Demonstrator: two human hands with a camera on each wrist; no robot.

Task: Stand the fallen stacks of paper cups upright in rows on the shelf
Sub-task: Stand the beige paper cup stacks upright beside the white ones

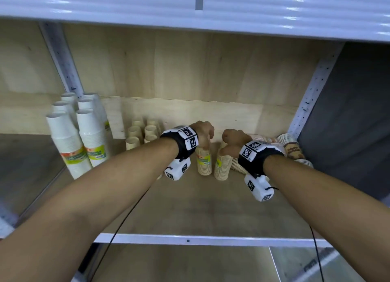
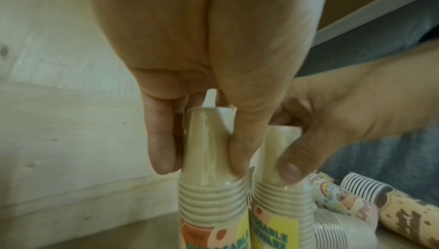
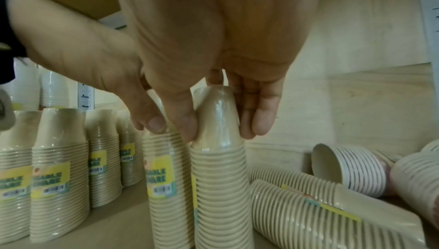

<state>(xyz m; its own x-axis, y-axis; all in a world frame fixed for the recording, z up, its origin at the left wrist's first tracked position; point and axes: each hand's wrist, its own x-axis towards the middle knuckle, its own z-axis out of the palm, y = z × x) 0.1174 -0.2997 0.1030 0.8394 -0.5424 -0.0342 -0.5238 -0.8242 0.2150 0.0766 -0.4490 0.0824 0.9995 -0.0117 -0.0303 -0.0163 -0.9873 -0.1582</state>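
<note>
Two beige wrapped cup stacks stand upright side by side at mid-shelf. My left hand [image 1: 205, 143] pinches the top of the left stack [image 1: 204, 162] from above; the left wrist view shows thumb and fingers clamped round that stack's top cup [image 2: 209, 149]. My right hand [image 1: 226, 146] grips the top of the right stack [image 1: 221, 166], seen close in the right wrist view as the stack [image 3: 218, 168] between my thumb and fingers. Fallen beige stacks [image 3: 308, 206] lie just to the right, beside fallen patterned stacks [image 2: 342, 202] near the right post.
Upright beige stacks [image 1: 143, 133] stand in rows behind my left wrist. Tall white stacks [image 1: 73, 138] stand at the far left by the metal upright [image 1: 61, 57]. The shelf's front edge [image 1: 190, 239] is white metal; a grey side panel [image 1: 348, 112] closes the right.
</note>
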